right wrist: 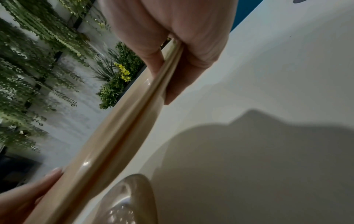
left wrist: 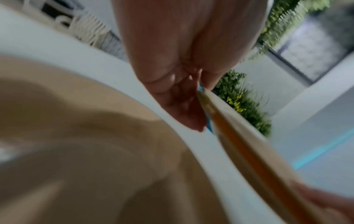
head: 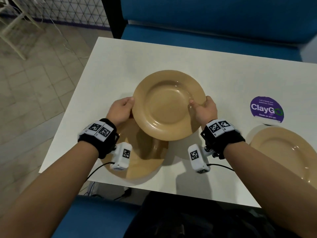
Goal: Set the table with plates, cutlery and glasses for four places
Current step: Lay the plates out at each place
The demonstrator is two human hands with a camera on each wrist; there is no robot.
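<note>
Left hand [head: 121,109]: pinches the left rim of the held plate.
Held plate [head: 169,104]: round, glossy tan, wide-rimmed, lifted above the white bench [head: 223,79].
Lower plate [head: 140,160]: same kind, resting on the bench beneath.
Right hand [head: 203,109]: thumb on top, pinches the right rim.
Right plate [head: 284,152]: flat on the bench, beside a purple round sticker [head: 266,109].

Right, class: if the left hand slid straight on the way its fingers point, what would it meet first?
The left hand already grips the held plate at its rim, so the plate is first. Beyond it, probably the right hand.
</note>
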